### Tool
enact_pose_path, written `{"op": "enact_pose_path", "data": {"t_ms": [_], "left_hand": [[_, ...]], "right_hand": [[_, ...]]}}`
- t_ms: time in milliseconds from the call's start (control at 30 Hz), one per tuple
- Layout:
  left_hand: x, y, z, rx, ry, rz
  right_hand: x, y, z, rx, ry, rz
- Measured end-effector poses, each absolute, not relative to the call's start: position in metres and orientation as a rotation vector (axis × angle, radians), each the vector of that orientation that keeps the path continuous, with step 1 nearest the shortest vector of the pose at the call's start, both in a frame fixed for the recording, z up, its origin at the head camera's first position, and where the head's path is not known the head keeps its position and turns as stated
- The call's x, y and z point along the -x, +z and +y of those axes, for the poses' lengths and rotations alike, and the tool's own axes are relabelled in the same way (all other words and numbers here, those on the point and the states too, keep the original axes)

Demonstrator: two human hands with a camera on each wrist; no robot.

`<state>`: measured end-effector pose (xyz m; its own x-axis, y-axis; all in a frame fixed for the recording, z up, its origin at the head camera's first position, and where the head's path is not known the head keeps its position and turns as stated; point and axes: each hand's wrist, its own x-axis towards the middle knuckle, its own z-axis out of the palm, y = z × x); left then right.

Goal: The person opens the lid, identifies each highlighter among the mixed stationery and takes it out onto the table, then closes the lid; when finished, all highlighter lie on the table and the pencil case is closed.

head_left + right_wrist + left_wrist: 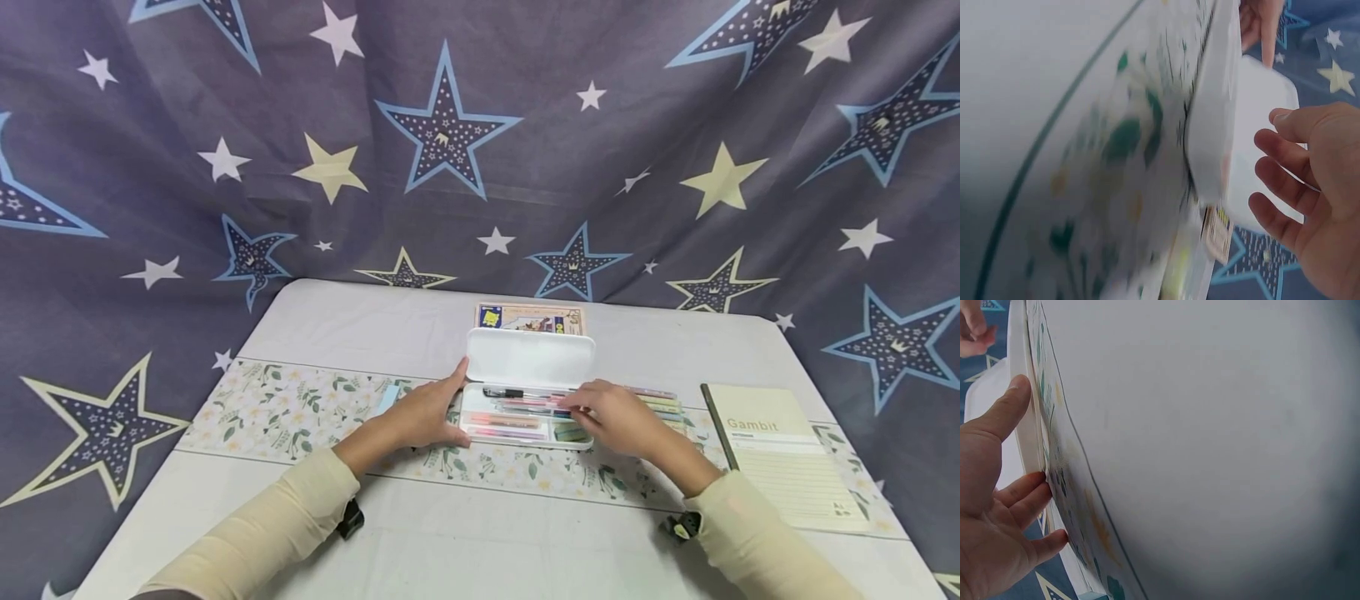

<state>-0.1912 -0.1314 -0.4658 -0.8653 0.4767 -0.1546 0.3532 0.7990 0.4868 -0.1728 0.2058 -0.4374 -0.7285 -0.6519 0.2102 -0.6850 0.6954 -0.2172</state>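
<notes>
Cream sleeves (255, 525), cut off by the bottom edge, reach in over the surface (480, 533). Leftmost, a pale-blue strip (387, 398) lies just beyond the left hand (429, 412); what it is, I cannot tell. That hand is spread wide, thumb and fingers resting along the left end of the open white pencil case (474, 400) — touching it, not wrapped round it. Inside lie pens (504, 422) and, at the near right, a green block (572, 432) too small to identify. Behind the raised lid (531, 357), an illustrated box (532, 317) is partly hidden. Above the case's right end hangs the right hand (618, 421), fingers loosely bent, with nothing visible in its grasp. Farther right, pastel markers (654, 392) are partly covered by that hand — then comes a Gambit notebook (787, 458).
</notes>
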Motion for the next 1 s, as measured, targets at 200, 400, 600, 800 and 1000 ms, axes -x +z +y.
{"op": "enact_pose_path", "data": {"t_ms": [200,400,600,800,1000], "left_hand": [[0.19,-0.465,-0.131,-0.656,0.658,2.723],[0.19,-0.464,-0.131,-0.656,0.656,2.722],[0.19,-0.464,-0.131,-0.655,0.649,2.72],[0.191,-0.463,-0.131,-0.656,0.643,2.722],[0.19,-0.465,-0.131,-0.634,0.637,2.727]], "right_hand": [[0.171,-0.444,0.185,-1.241,0.431,-2.742],[0.169,-0.449,0.173,-1.219,0.375,-2.741],[0.169,-0.451,0.166,-1.202,0.302,-2.724],[0.168,-0.449,0.161,-1.145,0.302,-2.795],[0.166,-0.449,0.155,-1.136,0.34,-2.809]]}}
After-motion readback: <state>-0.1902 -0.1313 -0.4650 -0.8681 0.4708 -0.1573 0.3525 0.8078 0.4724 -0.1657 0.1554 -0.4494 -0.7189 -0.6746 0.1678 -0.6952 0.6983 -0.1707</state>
